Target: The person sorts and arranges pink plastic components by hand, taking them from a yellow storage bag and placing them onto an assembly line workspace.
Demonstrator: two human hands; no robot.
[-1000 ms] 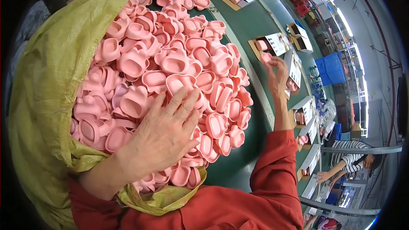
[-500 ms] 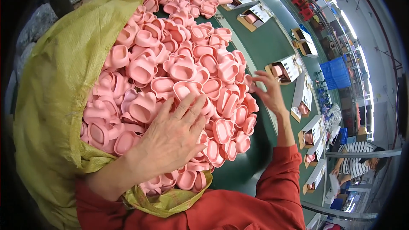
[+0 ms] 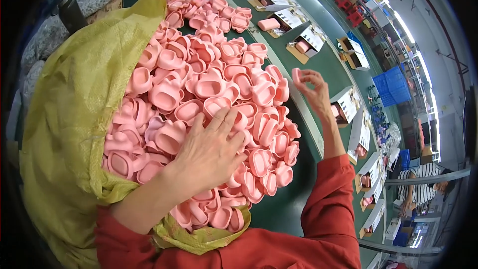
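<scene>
A large heap of pink hollow plastic parts (image 3: 209, 85), each with an oval recess and a wavy rim, spills from a yellow-green woven sack (image 3: 59, 119). My left hand (image 3: 209, 152) lies on top of the heap, fingers spread and outstretched, gripping nothing. Past the heap's right edge, my right hand (image 3: 314, 91) is raised, its thumb and fingers closed on a small pink part (image 3: 297, 75). Only one side of that part shows; my fingers cover the rest.
Open printed boxes (image 3: 307, 42) with pink pieces inside stand in a row along the green conveyor (image 3: 318, 72). A lone box (image 3: 353, 52) stands farther right. Beyond are a blue crate (image 3: 392, 85) and a person in a striped top (image 3: 418, 189). A dark bottle (image 3: 71, 14) stands behind the sack.
My right hand has come away from the heap's right edge and moved slightly up, a pink part now showing in its fingers. The row of boxes has shifted nearer. My left hand stays on the heap.
</scene>
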